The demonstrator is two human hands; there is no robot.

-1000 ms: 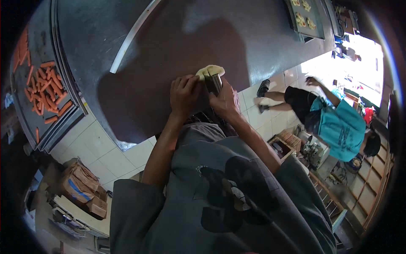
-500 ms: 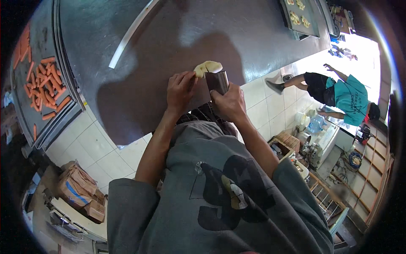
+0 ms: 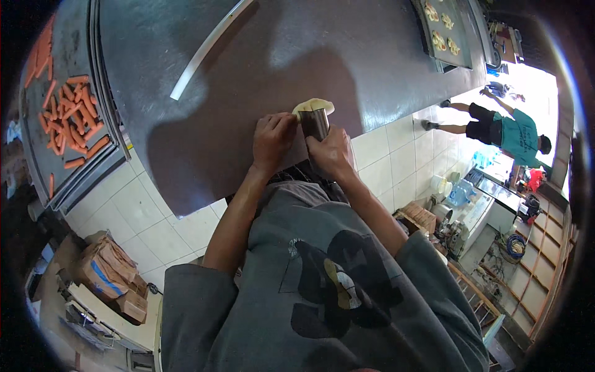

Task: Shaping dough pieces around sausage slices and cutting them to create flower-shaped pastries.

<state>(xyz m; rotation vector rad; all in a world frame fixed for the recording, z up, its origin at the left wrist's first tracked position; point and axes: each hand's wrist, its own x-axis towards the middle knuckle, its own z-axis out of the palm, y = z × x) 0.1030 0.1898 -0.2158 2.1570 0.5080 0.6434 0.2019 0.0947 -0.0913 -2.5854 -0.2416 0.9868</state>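
Observation:
A small pale piece of dough (image 3: 322, 104) lies on the dark worktable (image 3: 260, 56), near its front edge. My left hand (image 3: 271, 141) is closed, fingertips pinching the left side of the dough. My right hand (image 3: 330, 152) is closed on a metal scraper (image 3: 313, 124), whose steel top rests against the dough's lower side. A long pale curved strip (image 3: 204, 49) lies farther back on the table, to the left.
A tray (image 3: 38, 111) of cut sausages (image 3: 74, 115) stands at the left. A tray (image 3: 458, 12) with shaped dough pieces is at the back right. A co-worker (image 3: 502, 130) in teal stands right of the table. Cardboard boxes (image 3: 111, 273) sit at lower left.
The co-worker has moved away toward the bright doorway. Both my hands remain at the dough; the scraper has shifted slightly against it. The view has shifted a little.

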